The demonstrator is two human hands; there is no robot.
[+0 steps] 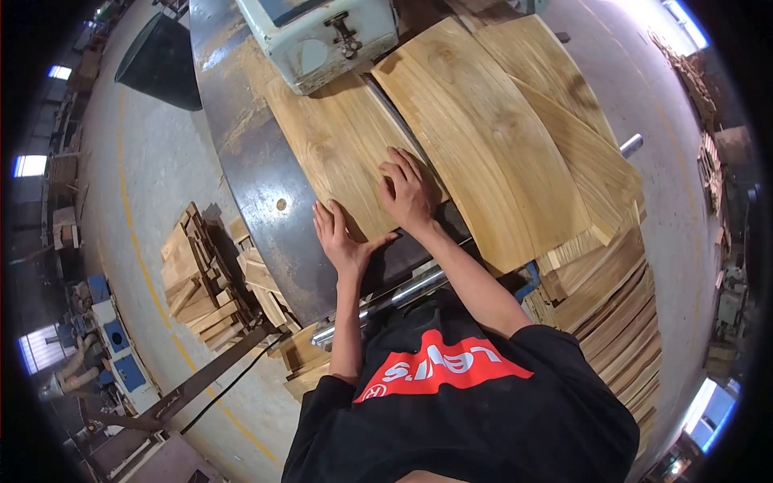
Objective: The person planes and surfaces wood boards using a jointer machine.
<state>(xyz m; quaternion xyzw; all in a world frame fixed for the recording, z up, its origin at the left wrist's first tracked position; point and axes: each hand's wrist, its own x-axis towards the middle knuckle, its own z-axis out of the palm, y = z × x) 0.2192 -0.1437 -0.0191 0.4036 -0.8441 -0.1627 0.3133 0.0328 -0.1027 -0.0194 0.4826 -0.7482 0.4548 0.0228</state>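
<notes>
Hands lie flat on a pale, long-grained wooden plank (330, 145) that rests on a dark grey steel machine table (250, 153). The plank runs from the picture's middle toward 12 o'clock, and its far end reaches under a light-green metal machine housing with a latch (318, 36).

The left hand (345, 235) rests on the plank's near end, just at 7 o'clock from the right one. Its fingers are stretched out and close together, and its thumb points toward 3 o'clock. It is released and grasps nothing.

The right hand (408, 193) lies a little farther up, at the plank's right edge. Its fingers are spread and pressed down, and they grip nothing either. It sits by the dark seam that parts this plank from a wider pale wooden board (491, 137) lying at 2 o'clock. More boards overlap that one toward the top right.

A shiny round steel bar (403, 291) runs along the table's near edge, at 6 o'clock from the hands. The person's black T-shirt with a red logo (483, 410) shows beyond it. A tall stack of thin pale planks (620, 314) stands at 4 o'clock. A heap of short wooden offcuts (197, 278) lies on the grey concrete floor at 8 o'clock, beside a painted yellow line (145, 274).
</notes>
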